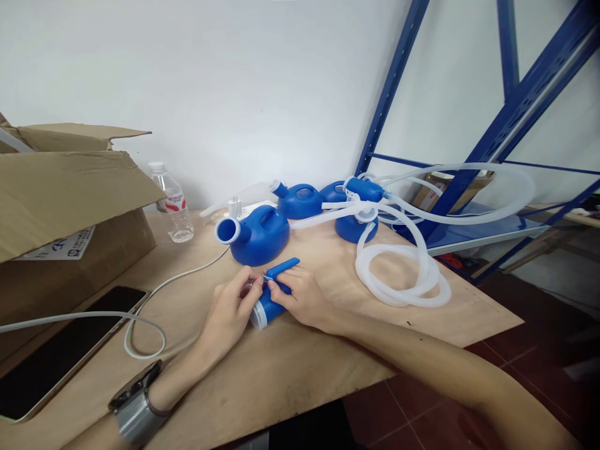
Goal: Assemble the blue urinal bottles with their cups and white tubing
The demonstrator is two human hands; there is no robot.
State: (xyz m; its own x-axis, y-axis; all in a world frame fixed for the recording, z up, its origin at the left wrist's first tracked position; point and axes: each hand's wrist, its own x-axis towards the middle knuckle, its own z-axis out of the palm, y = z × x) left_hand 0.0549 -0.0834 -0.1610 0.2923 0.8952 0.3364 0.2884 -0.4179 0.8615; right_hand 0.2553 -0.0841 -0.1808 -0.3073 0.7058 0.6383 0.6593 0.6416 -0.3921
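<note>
A blue plastic tube-shaped piece (272,309) with a white ring at its near end and a blue handle (285,267) lies on the table between my hands. My right hand (302,297) is closed around it, thumb toward the handle's base. My left hand (234,300) pinches something thin and whitish at that base; its exact kind is too small to make out. Just beyond stands a blue urinal bottle (262,234) with a wide, white-rimmed neck and a grip on top. Another blue urinal bottle (300,201) stands farther back.
Coiled translucent hose (398,275) lies at the right, beside a blue bottle (356,229) and a blue tube piece (364,189) joined to hose. At the left are a cardboard box (117,240), a black-screened phone (60,356), a cable (175,275) and a water bottle (175,209). Blue shelving (497,112) stands right.
</note>
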